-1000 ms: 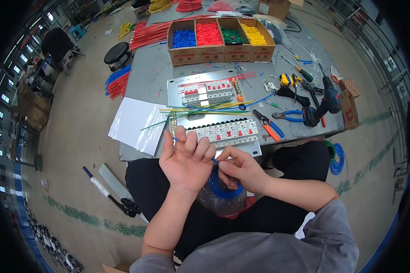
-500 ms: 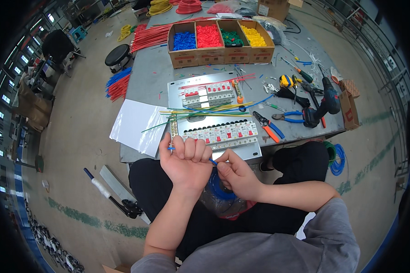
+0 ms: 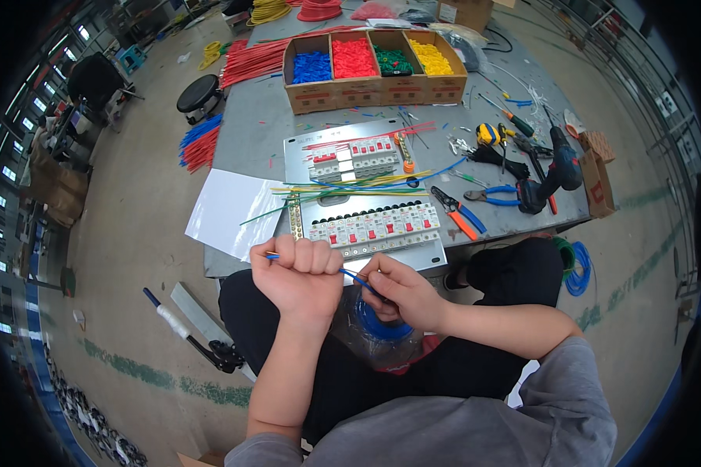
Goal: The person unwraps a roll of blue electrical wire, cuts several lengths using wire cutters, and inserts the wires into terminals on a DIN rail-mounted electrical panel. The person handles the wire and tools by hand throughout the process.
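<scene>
My left hand [image 3: 297, 272] is closed in a fist round a blue wire [image 3: 352, 276], whose end pokes out past the thumb side. The fingers of my right hand [image 3: 397, 288] pinch the same wire a short way to the right. Below the hands, a coil of blue wire [image 3: 383, 328] in clear plastic lies between my legs. Just beyond the hands is a metal mounting plate [image 3: 300, 159] with a front row of circuit breakers [image 3: 378, 228] and a smaller back row of breakers [image 3: 354, 158]. Loose green, yellow and blue wires [image 3: 350, 187] lie across it.
A divided cardboard box [image 3: 374, 95] holds blue, red, green and yellow small parts. Wire strippers [image 3: 457, 212], blue-handled pliers [image 3: 491, 194] and a cordless drill [image 3: 549, 175] lie at right. A white sheet [image 3: 234, 214] lies left of the plate; a black stool [image 3: 200, 95] stands beyond.
My left hand has moved left and its fingers have curled into a tighter fist. More blue wire shows between the two hands, and my right hand has turned slightly.
</scene>
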`<state>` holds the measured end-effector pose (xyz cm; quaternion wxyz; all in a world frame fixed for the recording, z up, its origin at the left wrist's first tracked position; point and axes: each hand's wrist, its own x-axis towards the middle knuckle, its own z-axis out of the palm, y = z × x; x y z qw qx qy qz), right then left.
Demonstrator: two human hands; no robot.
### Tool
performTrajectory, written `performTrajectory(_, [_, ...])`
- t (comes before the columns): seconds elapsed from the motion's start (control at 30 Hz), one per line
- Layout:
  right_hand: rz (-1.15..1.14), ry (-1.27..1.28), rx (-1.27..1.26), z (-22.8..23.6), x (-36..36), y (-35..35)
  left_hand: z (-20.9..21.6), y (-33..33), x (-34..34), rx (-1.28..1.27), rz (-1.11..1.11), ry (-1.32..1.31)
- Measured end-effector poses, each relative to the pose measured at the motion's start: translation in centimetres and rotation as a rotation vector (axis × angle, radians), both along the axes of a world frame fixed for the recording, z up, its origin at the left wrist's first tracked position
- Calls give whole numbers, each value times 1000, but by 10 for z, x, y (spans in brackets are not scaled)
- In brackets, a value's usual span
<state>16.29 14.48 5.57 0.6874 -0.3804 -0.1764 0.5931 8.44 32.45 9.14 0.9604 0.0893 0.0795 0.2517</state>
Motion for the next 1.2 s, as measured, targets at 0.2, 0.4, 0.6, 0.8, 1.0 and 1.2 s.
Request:
performTrajectory(0.2, [150, 76, -19, -4, 25, 3, 8, 8, 0, 25, 39, 82])
performTrajectory(0.4, [468, -63, -108, -9, 44, 8, 8, 15, 1, 103, -219, 53])
performTrajectory(0.6, [144, -64, -37, -7, 49, 2, 20, -9, 18, 314, -84, 164])
performTrajectory(0.8, [-327, -160, 80, 10, 77, -2, -36, -62, 10, 800, -255, 489])
performTrajectory(1.0, [-431, -134, 57, 6, 62, 2, -35, -73, 18, 887, -141, 471])
performTrajectory(1.2, [-419, -132, 5, 9, 53, 9, -37, -78, 27, 948, 117, 543])
